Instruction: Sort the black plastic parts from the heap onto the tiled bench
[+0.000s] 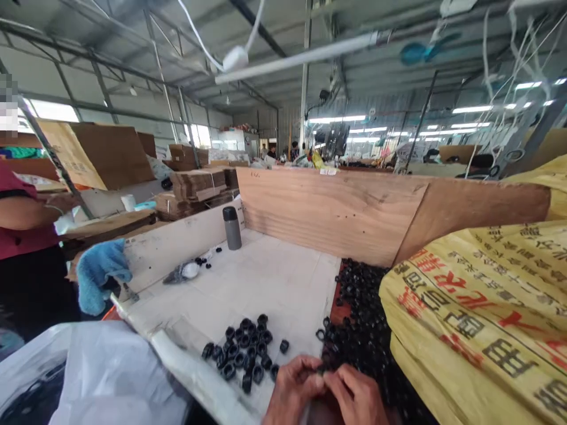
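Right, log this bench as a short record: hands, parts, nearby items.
Left hand: at the heap's edge, fingers against the right hand
Right hand: beside it, by the heap
Heap: black rings
Cluster: more rings on white board
Nearby: grey flask, blue cloth, yellow sack

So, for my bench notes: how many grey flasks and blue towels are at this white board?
Grey flask: 1
Blue towel: 1
Total: 2
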A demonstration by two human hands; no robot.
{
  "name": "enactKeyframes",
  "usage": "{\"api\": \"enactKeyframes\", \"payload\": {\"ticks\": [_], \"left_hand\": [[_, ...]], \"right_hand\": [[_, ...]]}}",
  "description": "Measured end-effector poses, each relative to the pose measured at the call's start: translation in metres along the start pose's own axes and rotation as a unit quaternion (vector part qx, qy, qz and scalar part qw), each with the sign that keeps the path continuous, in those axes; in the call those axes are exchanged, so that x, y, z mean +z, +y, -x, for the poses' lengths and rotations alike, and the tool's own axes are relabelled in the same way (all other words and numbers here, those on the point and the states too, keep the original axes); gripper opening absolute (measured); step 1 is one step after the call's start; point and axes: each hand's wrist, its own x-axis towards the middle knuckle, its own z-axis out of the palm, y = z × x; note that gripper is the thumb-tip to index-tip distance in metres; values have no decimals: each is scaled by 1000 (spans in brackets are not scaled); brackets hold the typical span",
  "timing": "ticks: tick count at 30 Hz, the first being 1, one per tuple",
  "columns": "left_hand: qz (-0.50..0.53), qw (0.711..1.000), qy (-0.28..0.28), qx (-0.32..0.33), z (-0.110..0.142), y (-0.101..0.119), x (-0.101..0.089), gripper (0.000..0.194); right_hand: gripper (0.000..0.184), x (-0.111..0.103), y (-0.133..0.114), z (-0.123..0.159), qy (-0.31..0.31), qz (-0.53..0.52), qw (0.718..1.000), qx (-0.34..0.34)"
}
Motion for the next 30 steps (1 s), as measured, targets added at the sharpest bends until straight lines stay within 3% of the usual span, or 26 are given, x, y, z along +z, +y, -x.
{"api": "enactKeyframes", "payload": {"ticks": [2,4,10,14,17,20,30], "left_hand": [[-20,999,19,-20,8,15,6,36],[-28,999,25,-13,10,23,9,34],[17,1000,9,-24,8,18,10,33],[16,1000,-1,-11,9,18,9,29],[20,1000,-9,-18,9,21,9,30],[22,1000,-4,-21,9,24,11,30],[32,999,1,-32,10,28,13,31]], "right_hand": [[38,-10,-8,-1,-15,6,1000,27],[20,-17,-14,-4,-52,-38,996,56],[19,-24,-20,-7,-76,-75,989,100],[16,-26,-20,-7,-90,-79,990,79],[28,-25,-19,-6,-102,-45,990,86],[18,-25,-18,-6,-103,-54,989,90],[13,-23,-15,-6,-95,-98,987,88]]}}
